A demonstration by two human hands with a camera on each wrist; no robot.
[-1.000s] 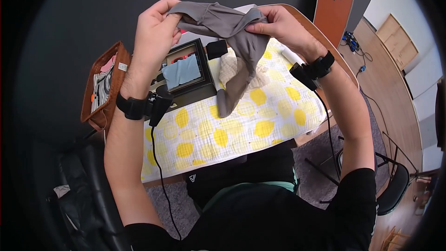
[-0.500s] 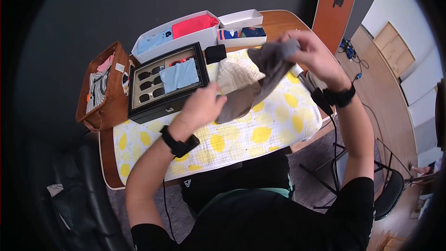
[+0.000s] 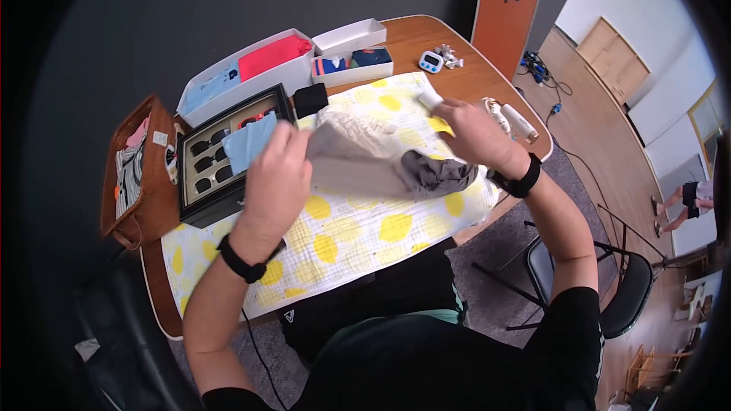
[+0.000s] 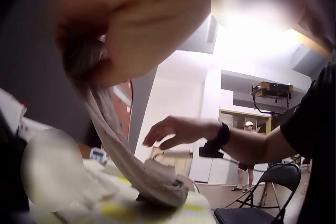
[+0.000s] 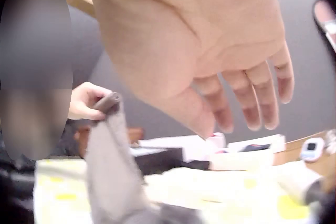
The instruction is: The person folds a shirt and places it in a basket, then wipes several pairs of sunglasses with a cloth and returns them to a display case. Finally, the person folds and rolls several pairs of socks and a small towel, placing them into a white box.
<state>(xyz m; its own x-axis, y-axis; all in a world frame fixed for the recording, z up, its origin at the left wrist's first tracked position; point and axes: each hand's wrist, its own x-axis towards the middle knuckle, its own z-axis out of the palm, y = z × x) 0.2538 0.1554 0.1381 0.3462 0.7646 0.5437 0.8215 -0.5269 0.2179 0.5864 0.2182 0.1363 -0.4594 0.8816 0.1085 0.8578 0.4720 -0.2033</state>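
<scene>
A grey cloth garment (image 3: 358, 175) stretches over the yellow-patterned cloth, its left end lifted and its right end bunched (image 3: 438, 173) on the surface. The left hand (image 3: 274, 183) pinches the lifted end; in the right wrist view that hand (image 5: 86, 101) grips a rolled edge of the garment (image 5: 113, 166). Above the bunched end hovers the right hand (image 3: 476, 133), and the right wrist view shows this hand (image 5: 199, 40) with relaxed, spread fingers holding nothing. A cream knitted cloth (image 3: 362, 129) lies behind the garment.
Behind stand a black sunglasses case (image 3: 205, 209) with a blue cloth (image 3: 247, 144), a white box with red and blue cloths (image 3: 221, 106), and a smaller white box (image 3: 354, 76). A brown basket (image 3: 152, 205) is at left. A white-blue timer (image 3: 430, 62) and a black folding chair (image 3: 628, 304) are at right.
The garment has come down from the raised hands onto the patterned cloth. The right hand has let go of it, while the left hand holds its end. The head view has shifted.
</scene>
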